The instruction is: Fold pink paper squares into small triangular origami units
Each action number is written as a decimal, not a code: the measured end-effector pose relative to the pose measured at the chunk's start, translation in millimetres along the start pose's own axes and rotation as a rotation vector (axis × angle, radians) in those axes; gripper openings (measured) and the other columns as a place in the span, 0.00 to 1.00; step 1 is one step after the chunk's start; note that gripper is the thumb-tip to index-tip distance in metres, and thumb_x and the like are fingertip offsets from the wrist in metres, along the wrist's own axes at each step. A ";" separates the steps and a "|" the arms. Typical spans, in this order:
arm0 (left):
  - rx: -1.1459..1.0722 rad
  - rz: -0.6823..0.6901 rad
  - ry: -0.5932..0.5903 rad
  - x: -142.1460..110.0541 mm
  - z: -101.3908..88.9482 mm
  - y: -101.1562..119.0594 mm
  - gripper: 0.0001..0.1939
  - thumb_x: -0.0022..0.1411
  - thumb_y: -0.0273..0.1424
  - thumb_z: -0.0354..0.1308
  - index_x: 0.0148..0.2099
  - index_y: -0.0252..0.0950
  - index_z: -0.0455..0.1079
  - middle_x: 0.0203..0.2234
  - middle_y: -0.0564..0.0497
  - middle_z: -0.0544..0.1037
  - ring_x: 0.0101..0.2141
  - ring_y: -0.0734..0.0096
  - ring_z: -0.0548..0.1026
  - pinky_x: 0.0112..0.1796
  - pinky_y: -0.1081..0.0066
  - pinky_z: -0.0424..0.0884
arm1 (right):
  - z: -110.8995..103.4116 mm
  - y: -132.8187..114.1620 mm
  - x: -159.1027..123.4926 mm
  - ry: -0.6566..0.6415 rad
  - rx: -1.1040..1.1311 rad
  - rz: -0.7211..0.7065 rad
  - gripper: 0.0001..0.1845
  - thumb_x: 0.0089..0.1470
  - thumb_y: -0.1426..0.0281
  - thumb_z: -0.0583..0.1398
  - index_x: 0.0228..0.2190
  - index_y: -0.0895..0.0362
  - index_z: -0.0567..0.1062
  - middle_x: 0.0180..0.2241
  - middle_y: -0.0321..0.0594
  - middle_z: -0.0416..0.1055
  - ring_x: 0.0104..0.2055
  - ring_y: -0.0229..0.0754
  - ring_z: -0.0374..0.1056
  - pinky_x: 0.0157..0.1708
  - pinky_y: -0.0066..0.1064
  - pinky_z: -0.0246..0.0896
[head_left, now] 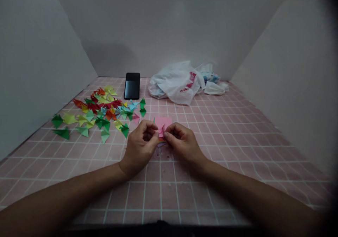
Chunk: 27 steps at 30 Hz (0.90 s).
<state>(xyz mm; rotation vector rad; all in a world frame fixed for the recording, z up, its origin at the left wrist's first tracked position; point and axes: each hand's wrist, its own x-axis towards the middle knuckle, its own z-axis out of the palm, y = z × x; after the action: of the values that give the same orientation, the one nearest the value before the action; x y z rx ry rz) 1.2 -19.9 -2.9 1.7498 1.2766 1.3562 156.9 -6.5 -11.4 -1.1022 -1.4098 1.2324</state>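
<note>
Between my fingertips is a small pink folded paper (161, 130), partly covered by the fingers. My left hand (137, 146) pinches it from the left with thumb and forefinger. On the other side, my right hand (185, 145) is closed on its right edge in the same kind of pinch. Just behind and under it lies a small stack of square paper (166, 120) with a pink sheet on top; orange and purple edges show at the front. To the left of my left hand, many folded paper cranes (101, 107) in green, yellow, red, orange and blue are spread out.
A black phone (132, 86) lies toward the back. Right of it sits a crumpled white plastic bag (176, 82) with red print, and another bundle (213, 82) is beside that. A pink checked cloth (227, 180) covers the table, with pale walls (174, 26) around three sides.
</note>
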 end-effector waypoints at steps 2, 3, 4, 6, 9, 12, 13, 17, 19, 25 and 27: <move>0.042 0.061 0.018 -0.7 -0.1 -1.0 0.05 0.60 0.23 0.56 0.38 0.38 0.66 0.28 0.55 0.72 0.26 0.78 0.72 0.28 0.75 0.70 | 1.1 -0.6 -0.5 0.004 0.020 0.034 0.10 0.52 0.63 0.63 0.27 0.55 0.69 0.24 0.32 0.65 0.23 0.35 0.61 0.23 0.28 0.57; 0.067 0.094 0.024 -0.9 -0.3 -1.7 0.05 0.60 0.22 0.56 0.38 0.38 0.66 0.28 0.55 0.72 0.26 0.77 0.72 0.29 0.75 0.70 | 1.8 -0.8 -1.0 0.005 0.034 0.050 0.11 0.52 0.63 0.63 0.27 0.55 0.68 0.23 0.31 0.65 0.23 0.35 0.61 0.23 0.28 0.58; 0.091 0.127 0.028 -1.0 -0.6 -2.4 0.06 0.61 0.22 0.56 0.38 0.38 0.66 0.29 0.55 0.73 0.27 0.77 0.72 0.30 0.75 0.71 | 2.7 -1.0 -1.5 0.004 0.050 0.065 0.11 0.52 0.63 0.64 0.27 0.55 0.68 0.23 0.31 0.65 0.23 0.35 0.61 0.23 0.28 0.58; 0.126 0.179 0.028 -0.9 -1.1 -3.7 0.06 0.61 0.21 0.55 0.38 0.38 0.67 0.29 0.55 0.72 0.29 0.76 0.73 0.32 0.74 0.72 | 4.2 -1.4 -2.7 0.000 0.084 0.082 0.12 0.52 0.62 0.64 0.27 0.55 0.68 0.23 0.31 0.65 0.23 0.35 0.62 0.22 0.28 0.59; 0.123 0.211 0.024 -1.0 -0.7 -4.7 0.06 0.62 0.21 0.55 0.37 0.38 0.67 0.30 0.54 0.73 0.30 0.75 0.73 0.33 0.74 0.72 | 5.1 -1.6 -3.6 0.008 0.106 0.085 0.11 0.51 0.62 0.64 0.27 0.55 0.68 0.23 0.31 0.65 0.22 0.34 0.62 0.22 0.28 0.58; 0.065 0.182 0.009 -2.5 1.0 -3.8 0.05 0.62 0.22 0.55 0.38 0.38 0.67 0.30 0.54 0.73 0.29 0.76 0.73 0.32 0.74 0.72 | 3.4 -1.3 -2.0 0.033 0.095 0.076 0.11 0.51 0.64 0.63 0.26 0.55 0.68 0.22 0.31 0.65 0.22 0.34 0.61 0.22 0.28 0.58; 0.040 0.158 -0.002 -3.0 1.3 -3.1 0.05 0.62 0.23 0.56 0.39 0.38 0.67 0.30 0.54 0.73 0.29 0.76 0.73 0.31 0.75 0.72 | 2.3 -1.0 -0.8 0.042 0.090 0.068 0.10 0.50 0.64 0.63 0.26 0.55 0.68 0.22 0.30 0.65 0.22 0.34 0.61 0.22 0.28 0.58; -0.086 0.018 -0.069 0.1 -3.7 0.1 0.10 0.61 0.29 0.60 0.45 0.38 0.66 0.28 0.55 0.72 0.27 0.76 0.73 0.29 0.75 0.71 | -3.3 -1.6 5.1 0.018 0.074 0.052 0.08 0.48 0.68 0.63 0.24 0.56 0.68 0.21 0.30 0.65 0.21 0.33 0.61 0.22 0.27 0.56; -0.148 -0.069 -0.063 5.8 -9.1 0.7 0.10 0.62 0.33 0.60 0.45 0.37 0.67 0.27 0.55 0.71 0.24 0.77 0.70 0.25 0.75 0.68 | -5.6 -3.7 6.9 -0.039 0.083 0.073 0.08 0.48 0.68 0.62 0.23 0.56 0.68 0.20 0.30 0.65 0.20 0.33 0.61 0.22 0.27 0.56; -0.252 -0.378 -0.255 21.1 -15.2 -2.7 0.10 0.60 0.38 0.60 0.36 0.35 0.72 0.19 0.57 0.69 0.18 0.77 0.66 0.20 0.75 0.62 | -7.4 -8.6 6.3 -0.185 0.118 0.183 0.09 0.48 0.67 0.63 0.24 0.55 0.67 0.17 0.28 0.65 0.18 0.34 0.61 0.19 0.26 0.57; -0.286 -0.427 -0.289 21.3 -13.0 -3.5 0.11 0.59 0.38 0.61 0.32 0.35 0.71 0.18 0.57 0.69 0.17 0.77 0.66 0.20 0.75 0.62 | -7.2 -8.0 6.3 -0.182 0.107 0.183 0.09 0.49 0.67 0.63 0.24 0.55 0.67 0.17 0.29 0.65 0.18 0.33 0.61 0.19 0.26 0.57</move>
<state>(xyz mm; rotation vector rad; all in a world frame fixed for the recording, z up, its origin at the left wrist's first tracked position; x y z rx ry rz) -11.7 -0.3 6.4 1.3252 1.1460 0.9481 162.6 0.0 -2.5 -1.0854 -1.3820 1.5550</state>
